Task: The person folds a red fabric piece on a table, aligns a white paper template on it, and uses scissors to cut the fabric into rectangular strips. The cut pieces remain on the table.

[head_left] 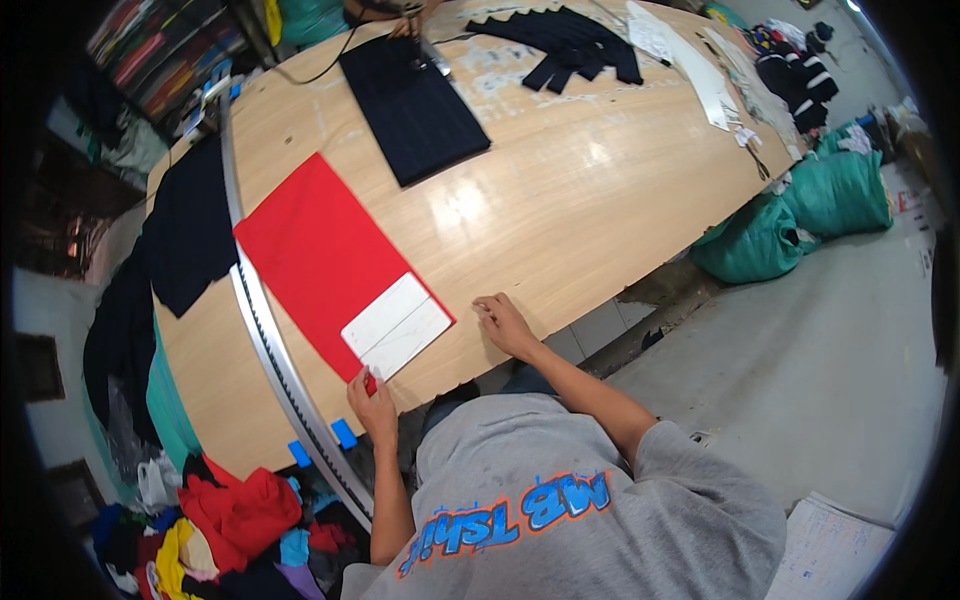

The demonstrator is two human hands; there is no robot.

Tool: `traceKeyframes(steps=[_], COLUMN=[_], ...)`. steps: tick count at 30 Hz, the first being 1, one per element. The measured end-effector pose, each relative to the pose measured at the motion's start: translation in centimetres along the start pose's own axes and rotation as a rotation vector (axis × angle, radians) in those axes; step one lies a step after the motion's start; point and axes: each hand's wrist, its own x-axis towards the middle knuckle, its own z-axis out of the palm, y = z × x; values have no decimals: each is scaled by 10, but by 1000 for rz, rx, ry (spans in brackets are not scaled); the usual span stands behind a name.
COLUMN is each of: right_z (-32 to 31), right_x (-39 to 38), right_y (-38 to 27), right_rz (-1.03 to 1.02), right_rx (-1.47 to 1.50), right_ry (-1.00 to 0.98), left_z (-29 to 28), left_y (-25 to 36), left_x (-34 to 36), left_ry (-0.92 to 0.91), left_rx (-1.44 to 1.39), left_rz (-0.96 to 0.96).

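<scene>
A piece of red cloth (320, 235) lies flat and slanting across the wooden table in front of me. On its near end rests a white rectangular template (397, 325) with a dark line across it. My left hand (374, 408) is at the near left corner of the cloth, beside the template, its fingers closed around a small red thing (370, 383); I cannot make out whether this is cloth or a tool. To the right of the cloth, apart from it, my right hand (507, 326) rests near the table edge, fingers spread and holding nothing.
A metal rail (262, 325) with blue end pieces crosses the table at left. Dark cloth (190, 230) lies beyond it. Farther off, another person's hand (405, 27) works a corded machine on dark cloth (410, 115). Green sacks (750, 240) and a scrap pile (235, 510) flank the table.
</scene>
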Motion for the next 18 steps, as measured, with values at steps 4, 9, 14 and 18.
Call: traceKeyframes(steps=[4,9,14,18], right_z=[-85,-196,-306,-392], right_x=[-27,-50,-15,2], right_y=[63,142,216,273], right_rz=[108,241,279,291], right_rx=[-80,-161,-57,-114], right_ry=[217,460,603,553], left_z=[17,55,118,176], left_y=[43,179,457,644], left_x=[15,33,27,19], left_ry=[11,-157,-88,90], left_rx=[12,-243,-680,-993], left_rz=[101,59,560,1063])
